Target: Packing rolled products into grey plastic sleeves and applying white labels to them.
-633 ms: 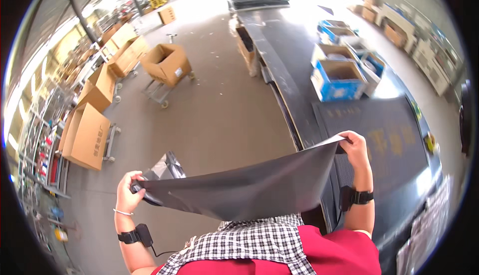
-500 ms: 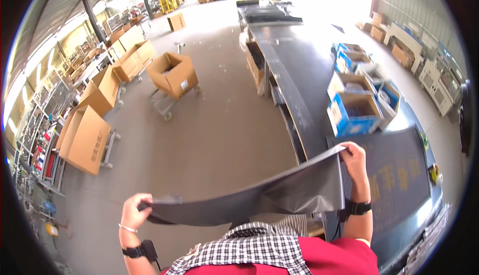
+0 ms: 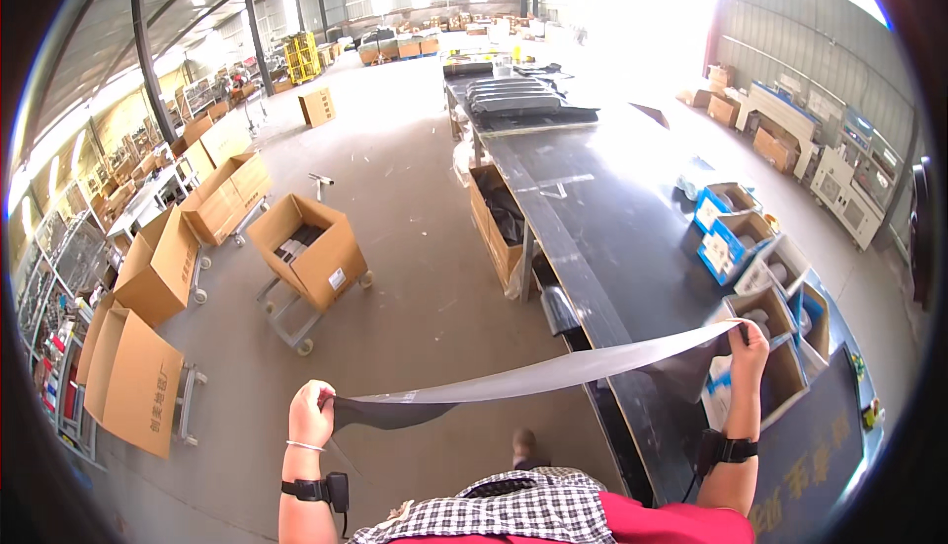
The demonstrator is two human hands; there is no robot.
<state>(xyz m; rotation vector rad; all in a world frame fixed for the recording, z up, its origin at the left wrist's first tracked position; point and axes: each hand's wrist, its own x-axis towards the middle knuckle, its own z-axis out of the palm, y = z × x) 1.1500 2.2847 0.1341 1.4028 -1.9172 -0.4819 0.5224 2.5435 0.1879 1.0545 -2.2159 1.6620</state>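
Observation:
A long, thin plastic sheet (image 3: 553, 370), dark with a greyish sheen, is stretched across in front of me above the floor and the near table edge. At its left end, my left hand (image 3: 311, 414) is closed, pinching a corner. My right hand (image 3: 750, 349) pinches the other end, over the table beside the small boxes. Between the hands the upper edge is fairly taut and bows downward, while a darker part hangs loosely below near the left hand. Whether it is one layer or a bag I cannot tell.
A long dark worktable (image 3: 602, 218) runs away on the right, bearing blue-and-white boxes (image 3: 726, 248) and stacked dark sheets (image 3: 513, 96). Under its left edge stands a carton (image 3: 494, 233). An open carton (image 3: 316, 253) sits on a wheeled trolley; more cartons (image 3: 138, 381) line the left.
Both hands have moved right and the sheet is pulled straighter, its wide hanging face now narrow. The view has tilted up, showing more of the far hall.

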